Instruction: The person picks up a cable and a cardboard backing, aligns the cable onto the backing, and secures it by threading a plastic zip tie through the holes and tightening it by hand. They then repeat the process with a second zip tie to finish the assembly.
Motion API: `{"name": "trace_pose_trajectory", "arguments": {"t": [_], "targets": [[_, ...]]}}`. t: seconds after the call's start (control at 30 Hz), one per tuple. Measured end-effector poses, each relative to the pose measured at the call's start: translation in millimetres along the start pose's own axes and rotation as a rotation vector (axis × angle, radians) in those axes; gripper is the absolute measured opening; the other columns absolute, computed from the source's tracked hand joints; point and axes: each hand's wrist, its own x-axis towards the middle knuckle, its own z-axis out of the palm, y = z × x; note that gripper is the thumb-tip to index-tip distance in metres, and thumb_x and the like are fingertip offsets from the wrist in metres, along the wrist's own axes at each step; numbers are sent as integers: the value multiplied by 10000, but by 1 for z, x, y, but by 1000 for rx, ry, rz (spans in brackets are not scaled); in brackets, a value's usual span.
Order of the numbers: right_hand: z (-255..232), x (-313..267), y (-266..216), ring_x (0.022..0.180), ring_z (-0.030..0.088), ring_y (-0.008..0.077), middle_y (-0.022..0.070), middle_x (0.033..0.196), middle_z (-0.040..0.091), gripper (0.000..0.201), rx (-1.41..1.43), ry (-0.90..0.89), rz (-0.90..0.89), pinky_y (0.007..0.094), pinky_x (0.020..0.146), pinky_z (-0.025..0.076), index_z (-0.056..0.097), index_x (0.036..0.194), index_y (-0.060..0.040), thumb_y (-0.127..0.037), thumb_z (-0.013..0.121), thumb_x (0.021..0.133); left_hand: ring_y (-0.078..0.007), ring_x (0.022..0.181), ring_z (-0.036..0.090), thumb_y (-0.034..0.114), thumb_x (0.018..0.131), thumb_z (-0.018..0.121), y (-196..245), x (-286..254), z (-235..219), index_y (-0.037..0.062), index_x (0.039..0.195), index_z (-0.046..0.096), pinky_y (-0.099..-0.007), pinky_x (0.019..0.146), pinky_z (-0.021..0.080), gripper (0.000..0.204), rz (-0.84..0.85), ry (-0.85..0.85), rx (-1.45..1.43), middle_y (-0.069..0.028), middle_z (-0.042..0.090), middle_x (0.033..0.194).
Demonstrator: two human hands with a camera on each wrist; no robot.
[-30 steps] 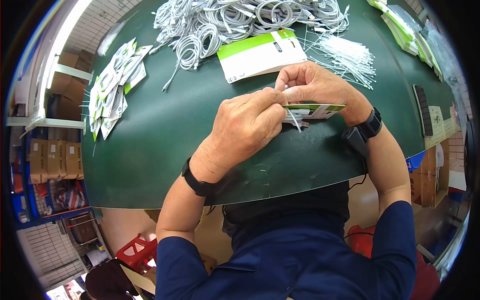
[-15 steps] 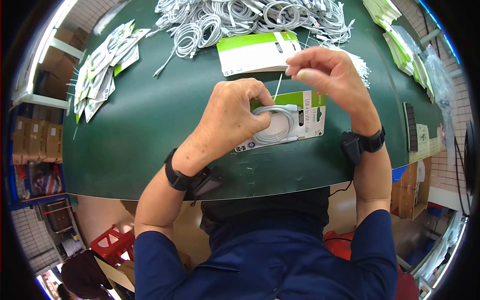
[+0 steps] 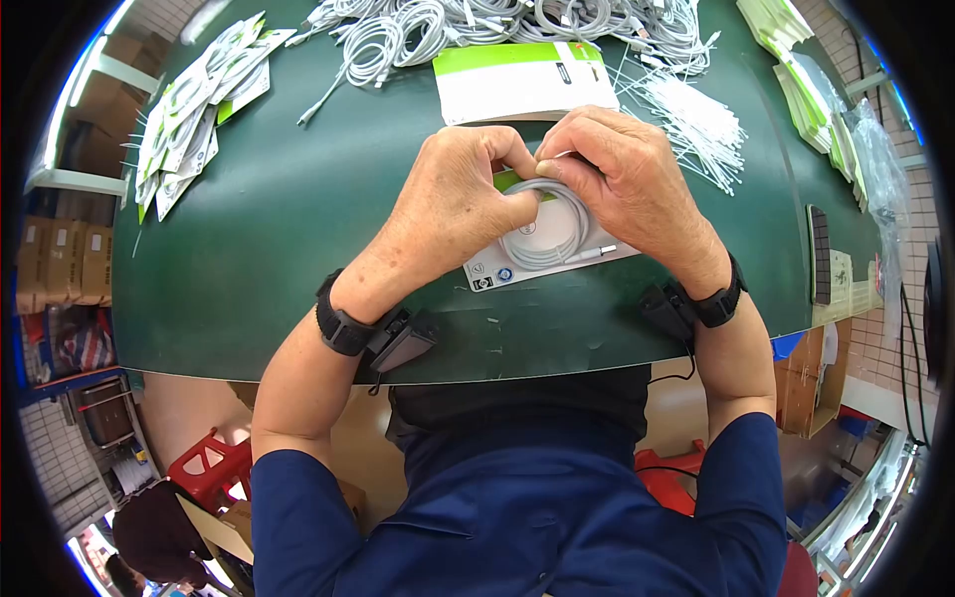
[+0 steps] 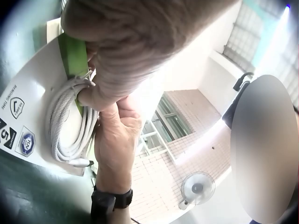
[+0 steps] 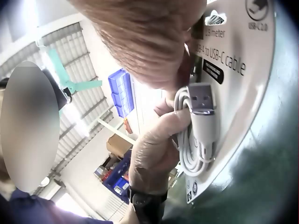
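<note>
A white USB-A to USB-C cable point(image 3: 581, 236) lies coiled against a green and white packaging card point(image 3: 487, 273) between both hands. My left hand point(image 3: 448, 189) grips the coil and card, with the thumb over the loops. Close beside it, my right hand point(image 3: 632, 174) pinches a thin white cable tie point(image 3: 565, 154) at the coil's upper part, thumb against index finger. In the right wrist view the USB-A plug point(image 5: 202, 107) stands out in front of the printed card. The left wrist view shows the braided loops point(image 4: 60, 126) with the left thumb pressed on them.
Beyond the hands lies a stack of cards point(image 3: 507, 95), with a heap of coiled cables point(image 3: 477, 25) behind it. Loose white ties point(image 3: 696, 124) are spread at the right. Carded cables point(image 3: 194, 124) are piled at the left, and more cards point(image 3: 806, 104) lie at the far right.
The card swung from edge-on to facing up, showing the coil. My right hand moved off to the upper right, then came back to pinch the tie beside my left hand.
</note>
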Motion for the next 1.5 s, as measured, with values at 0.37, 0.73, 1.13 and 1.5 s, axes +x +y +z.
{"name": "trace_pose_trajectory", "arguments": {"t": [0.37,0.73,1.13,1.5], "targets": [[6,0,-3,745,694,300,76,787,678,150,-161,76,-56,414,660,536,599,925,-91,-157,732,942,-104,922,700,-46,777,720,-3,1,2,-63,969,741,-264,864,591,194,7,10,-31,-62,762,933],[14,-3,0,690,714,319,100,745,688,170,-141,124,51,430,612,542,563,993,-96,-185,707,991,-68,823,674,-33,766,730,-4,1,7,-40,920,743,-238,738,576,155,-39,-46,-71,-38,745,865],[10,-1,1,729,740,233,124,872,763,124,263,76,252,323,679,579,693,986,-12,-102,756,929,-52,755,632,2,788,732,-12,3,7,-35,904,717,-229,667,535,122,-6,-48,-68,-25,714,819],[5,0,-2,744,741,259,137,904,776,136,211,39,216,323,699,581,790,1034,-27,-94,744,924,-48,761,614,5,815,723,-17,5,6,-30,900,698,-225,668,518,95,2,-82,-124,-16,694,828]]}}
